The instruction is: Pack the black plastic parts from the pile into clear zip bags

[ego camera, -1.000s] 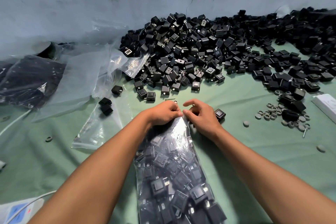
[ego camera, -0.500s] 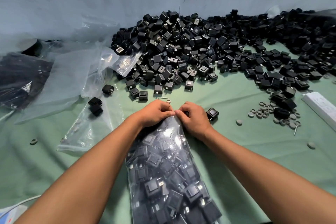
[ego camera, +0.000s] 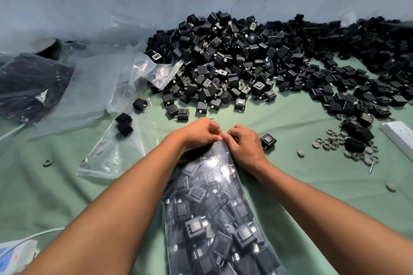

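The top edge of a filled zip bag (ego camera: 214, 214) is pinched between the curled fingers (ego camera: 215, 131) of the left hand (ego camera: 199, 133) and those of the right hand (ego camera: 242, 143), the two sets of fingertips met at the middle of the bag's mouth. The bag is laid on the green desk (ego camera: 301, 185) between the forearms, packed full of black plastic parts. The sealing step is judged to be in hand; next, the zip strip would need to be pressed shut along its whole width, outward from the centre. One loose part (ego camera: 268, 140) is seen just beside the right hand. Empty clear bags (ego camera: 118, 156) are spread to the left, and the large pile (ego camera: 234, 62) is heaped beyond the hands against the wall, so much packing is left
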A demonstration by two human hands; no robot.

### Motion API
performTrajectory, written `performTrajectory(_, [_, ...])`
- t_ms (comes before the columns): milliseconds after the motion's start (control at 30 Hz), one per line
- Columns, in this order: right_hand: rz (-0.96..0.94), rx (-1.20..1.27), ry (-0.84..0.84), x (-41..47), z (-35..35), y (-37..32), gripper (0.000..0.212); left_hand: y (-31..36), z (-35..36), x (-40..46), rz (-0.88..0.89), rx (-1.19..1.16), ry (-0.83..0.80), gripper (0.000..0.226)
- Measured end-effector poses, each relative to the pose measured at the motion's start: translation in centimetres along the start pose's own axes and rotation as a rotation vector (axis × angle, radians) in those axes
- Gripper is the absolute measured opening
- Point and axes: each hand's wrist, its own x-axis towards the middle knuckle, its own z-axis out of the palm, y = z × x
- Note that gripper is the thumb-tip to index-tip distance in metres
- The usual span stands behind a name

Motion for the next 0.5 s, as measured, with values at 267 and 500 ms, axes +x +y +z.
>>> performTrajectory(267, [-0.009,-0.01,0.017,0.0,0.1,-0.1,0.029,0.1,-1.1,-0.3,-0.035,0.071,-0.082,0.023])
performTrajectory(500, [-0.02,-0.007,0.021,-0.1,0.1,-0.1,0.029,-0.4,-1.1,-0.5,-0.031,0.101,-0.102,0.022])
